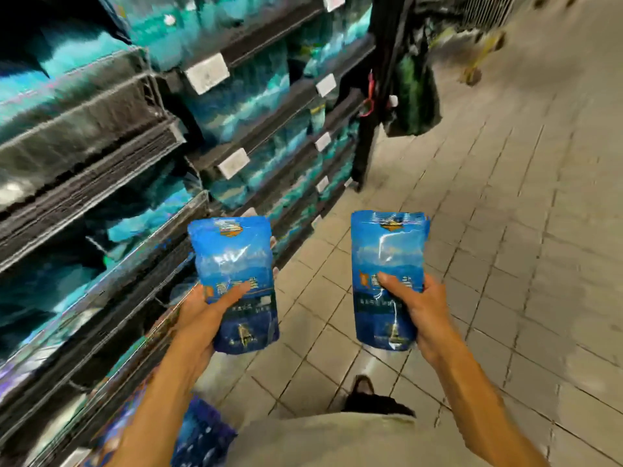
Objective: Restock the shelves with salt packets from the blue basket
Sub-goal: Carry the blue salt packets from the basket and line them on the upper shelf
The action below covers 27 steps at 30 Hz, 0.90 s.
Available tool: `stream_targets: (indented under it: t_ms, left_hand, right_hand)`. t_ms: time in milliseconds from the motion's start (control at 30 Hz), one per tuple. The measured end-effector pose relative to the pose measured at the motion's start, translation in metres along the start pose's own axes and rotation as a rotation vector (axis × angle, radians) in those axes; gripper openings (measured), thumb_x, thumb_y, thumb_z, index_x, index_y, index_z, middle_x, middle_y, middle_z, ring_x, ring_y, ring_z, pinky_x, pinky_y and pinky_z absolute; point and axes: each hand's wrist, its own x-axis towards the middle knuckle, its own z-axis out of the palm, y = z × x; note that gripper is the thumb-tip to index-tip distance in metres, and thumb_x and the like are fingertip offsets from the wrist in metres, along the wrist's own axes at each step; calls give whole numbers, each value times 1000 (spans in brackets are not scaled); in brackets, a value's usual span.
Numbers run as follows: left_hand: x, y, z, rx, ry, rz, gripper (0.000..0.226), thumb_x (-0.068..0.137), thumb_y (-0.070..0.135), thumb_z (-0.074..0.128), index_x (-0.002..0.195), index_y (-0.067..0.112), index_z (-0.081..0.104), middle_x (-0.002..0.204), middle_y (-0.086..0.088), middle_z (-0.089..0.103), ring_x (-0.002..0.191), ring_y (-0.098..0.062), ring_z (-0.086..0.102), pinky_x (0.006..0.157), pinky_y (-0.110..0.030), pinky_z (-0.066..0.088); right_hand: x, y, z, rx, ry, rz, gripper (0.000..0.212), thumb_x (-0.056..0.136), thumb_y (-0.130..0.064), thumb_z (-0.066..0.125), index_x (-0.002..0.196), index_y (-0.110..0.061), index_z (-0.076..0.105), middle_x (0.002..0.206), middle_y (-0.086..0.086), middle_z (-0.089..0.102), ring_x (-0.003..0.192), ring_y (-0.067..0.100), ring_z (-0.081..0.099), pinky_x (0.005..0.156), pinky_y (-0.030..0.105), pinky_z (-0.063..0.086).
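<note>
Blue salt packets upright, long axes vertical: left packet (236, 281) gripped by left hand (199, 318), right packet (387, 278) by right hand (421, 311).

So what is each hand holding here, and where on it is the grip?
Each holds one blue salt packet by its lower half, thumb across the front: the left hand grips the left packet, the right hand the right packet.
</note>
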Motion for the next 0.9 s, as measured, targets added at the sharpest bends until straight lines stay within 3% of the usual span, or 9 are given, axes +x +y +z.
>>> stream_targets:
  t_ms: [100, 200, 367, 567, 733, 900]
  left_hand:
    - [25, 10, 69, -15, -50, 24, 63, 52, 39, 90, 109, 17, 74, 102, -6, 79, 85, -21, 78, 61, -29, 61]
    - [45, 26, 128, -15, -95, 44, 65, 55, 38, 90, 113, 16, 73, 104, -7, 79, 87, -25, 78, 62, -31, 61]
    - [80, 65, 200, -25, -153, 80, 56, 55, 29, 96, 105, 16, 77, 105, -13, 78, 88, -30, 77, 65, -36, 62]
    - [142, 116, 255, -14, -148, 150, 52, 58, 40, 91, 105, 21, 78, 107, -11, 78, 93, -31, 76, 71, -38, 62]
    - [213, 161, 290, -55, -177, 208, 48, 61, 39, 91, 104, 23, 79, 107, -10, 78, 92, -29, 77, 67, -33, 61]
    - [289, 221, 321, -84, -155, 279, 60, 58, 38, 90, 111, 13, 76, 107, -11, 78, 92, -27, 77, 68, -31, 61]
  right_hand:
    - [40, -30, -44, -5, 12, -25, 61, 55, -45, 89, 109, -23, 72, 100, 3, 79, 87, 25, 78, 65, 34, 61]
    - [77, -60, -75, -1, -2, -56, 57, 58, -42, 89, 109, -22, 72, 100, 4, 79, 87, 25, 78, 61, 30, 60]
    - [139, -106, -101, 19, -17, -102, 47, 63, -39, 88, 107, -30, 72, 103, 1, 79, 91, 23, 77, 69, 36, 62]
    - [218, -158, -99, 31, -23, -167, 56, 58, -48, 88, 108, -29, 71, 103, -2, 79, 92, 20, 77, 68, 34, 63]
    - [295, -201, -73, 34, -69, -222, 47, 61, -44, 87, 104, -32, 72, 102, -1, 79, 91, 21, 77, 67, 33, 63]
    - [372, -261, -38, 57, -117, -305, 39, 62, -39, 88, 98, -32, 75, 104, 1, 79, 91, 22, 77, 66, 30, 61]
